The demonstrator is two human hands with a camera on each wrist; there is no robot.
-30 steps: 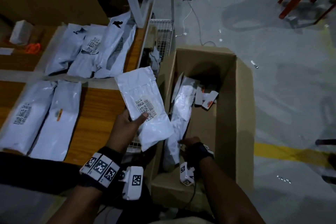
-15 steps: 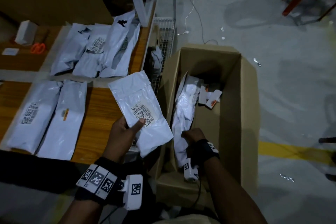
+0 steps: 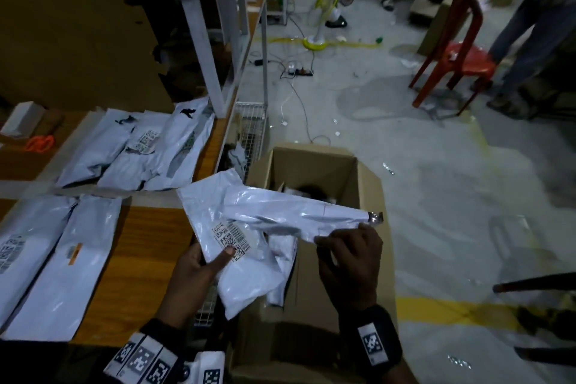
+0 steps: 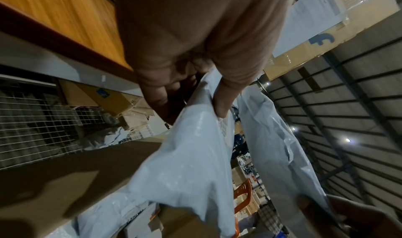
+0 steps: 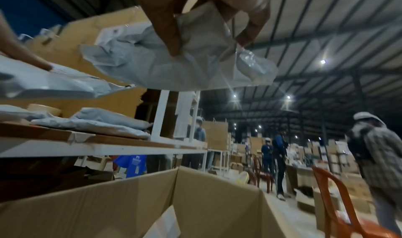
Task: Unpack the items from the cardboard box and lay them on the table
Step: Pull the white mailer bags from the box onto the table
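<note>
The open cardboard box (image 3: 371, 193) stands on the floor beside the wooden table (image 3: 146, 243). My left hand (image 3: 215, 256) grips a white poly mailer with a barcode label (image 3: 249, 277) over the box's left wall, thumb on the label. My right hand (image 3: 339, 235) pinches the end of a second white mailer (image 3: 290, 212), which stretches level above the box opening and overlaps the first. In the left wrist view my left hand (image 4: 202, 104) clamps the first mailer (image 4: 191, 155). In the right wrist view my right hand (image 5: 195, 40) holds the second mailer (image 5: 174, 68) above the box (image 5: 206, 198). More packets lie deep in the box.
Several white mailers (image 3: 59, 259) lie on the table, more in the far row (image 3: 149, 150). Orange scissors (image 3: 39, 143) and a small white box (image 3: 21, 118) sit at the far left. A wire basket (image 3: 251, 128), red chair (image 3: 461, 62), fan (image 3: 321, 12) and standing people (image 3: 530, 40) are around.
My right hand has come up out of the box with a second mailer and now holds it above the opening. My left hand keeps its mailer, shifted slightly right.
</note>
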